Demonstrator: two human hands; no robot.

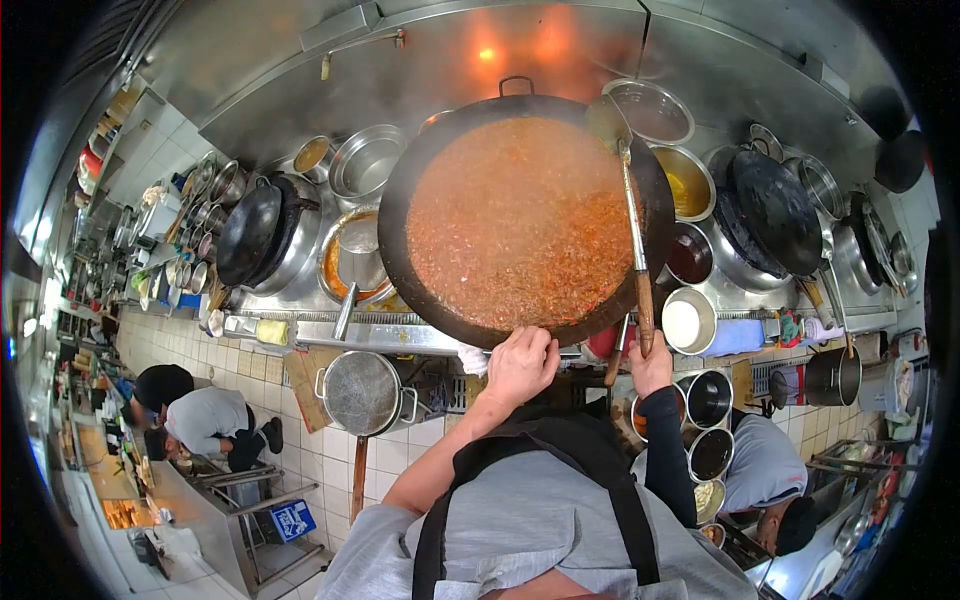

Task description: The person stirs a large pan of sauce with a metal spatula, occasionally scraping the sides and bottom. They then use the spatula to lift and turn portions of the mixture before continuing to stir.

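Note:
A very large black wok [392, 215] sits on the range in front of me, full of steaming reddish-brown sauce [520, 230] with small bits in it. My left hand [524, 362] is at the wok's near rim, fingers curled closed over the edge. What lies under those fingers is hidden. In my right hand [651, 366] is the wooden end of a long-handled wok spatula [637, 225]. Its handle runs along the wok's right side, and the broad metal head [606, 122] rests at the far right rim, out of the sauce.
Left of the wok stand a steel pot [366, 162] and a sauce pan with a ladle [346, 312]. A bowl of yellow liquid [686, 183] and a white container [689, 322] flank its right side. A strainer [362, 394] hangs below. Co-workers [215, 420] [765, 462] bend on both sides.

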